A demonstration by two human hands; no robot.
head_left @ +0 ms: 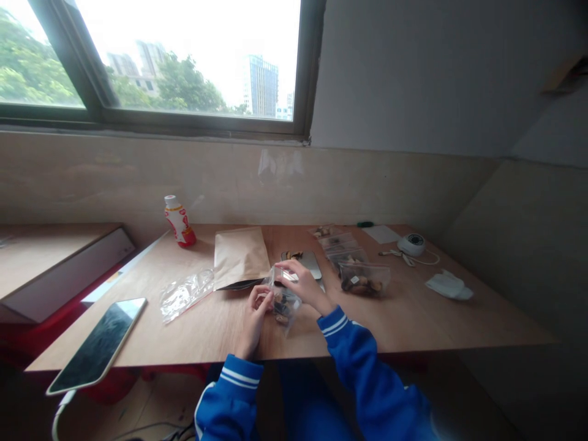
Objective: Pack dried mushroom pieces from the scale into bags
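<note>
A clear plastic zip bag (287,308) with dark and tan dried pieces, perhaps mushroom slices, in its lower part is between my hands near the table's front edge. My left hand (255,315) is closed on the bag's left side, fingers bent round its edge. With thumb and fingers pinched, my right hand (298,282) grips the bag's upper part. Just behind it sits a small flat scale (312,264) with a few dried pieces on top, partly hidden by my right hand. A brown paper pouch (241,254) lies to the left, its dark mouth facing me.
Several filled zip bags (362,280) stand in a row at right. Unfilled clear bags (186,295) lie at left near a phone (98,343) overhanging the edge. A bottle (179,222), a white dome camera (411,245) with cable and a white tissue-like item (449,285) are farther out.
</note>
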